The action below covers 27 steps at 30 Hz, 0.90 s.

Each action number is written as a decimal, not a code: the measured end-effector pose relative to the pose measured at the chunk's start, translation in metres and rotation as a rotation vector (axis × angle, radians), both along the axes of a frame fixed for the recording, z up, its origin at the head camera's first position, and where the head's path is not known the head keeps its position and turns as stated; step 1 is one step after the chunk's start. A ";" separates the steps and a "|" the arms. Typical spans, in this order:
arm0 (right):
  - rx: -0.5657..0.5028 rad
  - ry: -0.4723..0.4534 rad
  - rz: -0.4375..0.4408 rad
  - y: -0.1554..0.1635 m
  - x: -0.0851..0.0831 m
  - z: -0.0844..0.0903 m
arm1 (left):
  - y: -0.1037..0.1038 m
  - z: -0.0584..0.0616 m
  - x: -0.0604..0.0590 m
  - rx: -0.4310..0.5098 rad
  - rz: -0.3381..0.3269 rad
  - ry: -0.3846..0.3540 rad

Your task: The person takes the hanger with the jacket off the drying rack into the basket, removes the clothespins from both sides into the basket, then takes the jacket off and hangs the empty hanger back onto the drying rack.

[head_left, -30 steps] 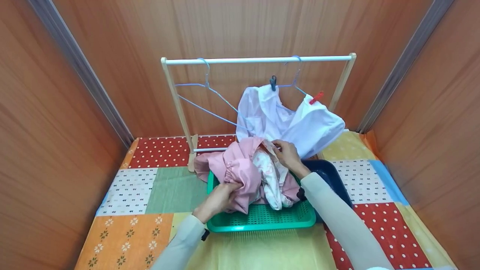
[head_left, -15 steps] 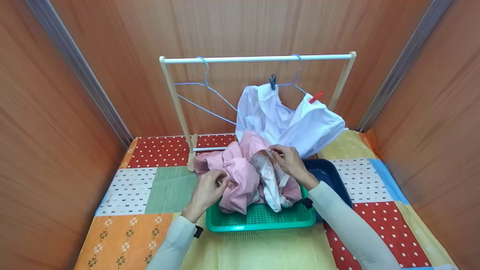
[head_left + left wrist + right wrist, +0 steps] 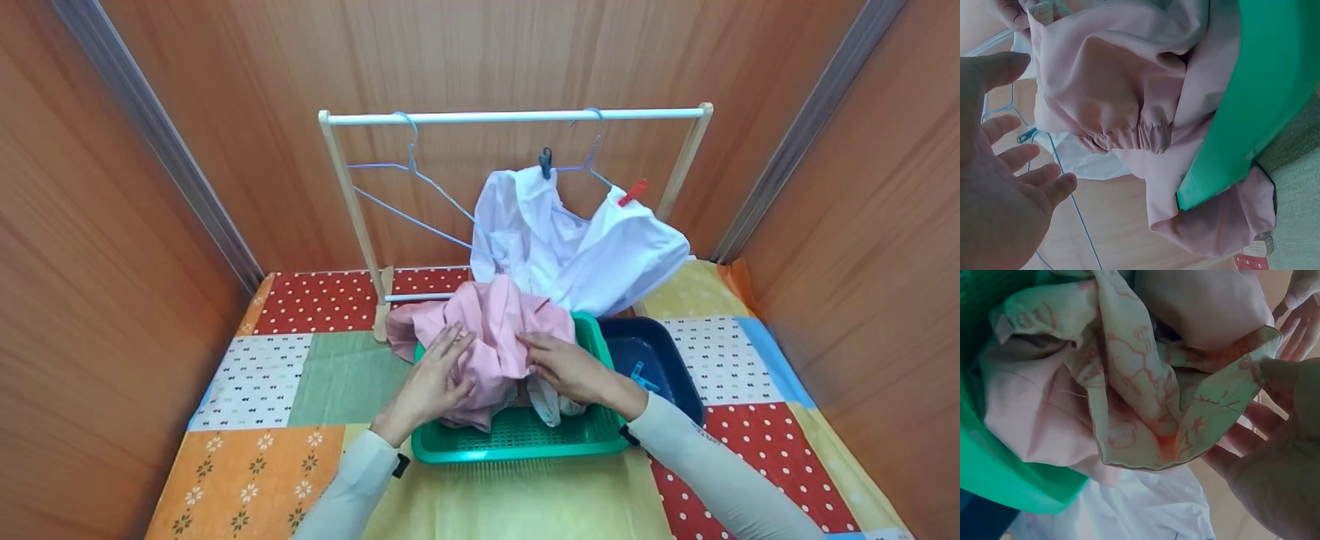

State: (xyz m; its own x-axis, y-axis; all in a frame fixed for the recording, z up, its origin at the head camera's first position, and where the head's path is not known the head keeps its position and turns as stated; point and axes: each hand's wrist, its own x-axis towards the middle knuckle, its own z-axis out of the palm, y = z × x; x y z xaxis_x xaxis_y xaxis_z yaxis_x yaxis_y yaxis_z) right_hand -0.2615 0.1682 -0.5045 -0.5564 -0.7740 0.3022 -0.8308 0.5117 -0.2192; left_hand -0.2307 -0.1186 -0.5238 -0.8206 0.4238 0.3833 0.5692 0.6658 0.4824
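Note:
A pink garment (image 3: 495, 315) with a gathered elastic edge (image 3: 1151, 138) lies bunched in the green basket (image 3: 525, 455), part of it hanging over the left rim. My right hand (image 3: 566, 367) pinches its edge, thumb on the white lining (image 3: 1134, 354) with red drawings and fingers behind it, as the right wrist view shows. My left hand (image 3: 427, 386) is beside the garment's left part, fingers extended and apart, holding nothing; in the left wrist view, a gap shows between those fingers and the cloth.
Behind stands a rack with a white bar (image 3: 480, 118). A bare blue hanger (image 3: 442, 195) hangs left; a white shirt (image 3: 525, 232) hangs right with a black clothespin (image 3: 546, 163) and a red clothespin (image 3: 634, 193). A navy tray (image 3: 679, 375) holds a blue clothespin (image 3: 643, 377).
The right hand has come down and toward me with the garment's edge, covering much of the printed lining. The left hand let go of the cloth and its fingers spread.

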 end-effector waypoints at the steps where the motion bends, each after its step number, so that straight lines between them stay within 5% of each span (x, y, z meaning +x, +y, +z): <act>1: 0.028 -0.011 0.013 0.000 0.002 -0.002 | 0.001 -0.001 0.001 -0.023 -0.012 -0.019; 16: 0.472 -0.359 0.050 -0.004 0.017 -0.027 | 0.021 -0.017 0.013 -0.376 -0.216 -0.321; 21: 0.434 -0.424 0.032 0.000 0.016 -0.013 | 0.016 -0.007 0.008 -0.312 -0.208 -0.346; 27: 0.242 -0.437 -0.037 0.017 0.001 0.022 | 0.002 0.009 -0.007 -0.130 -0.060 -0.211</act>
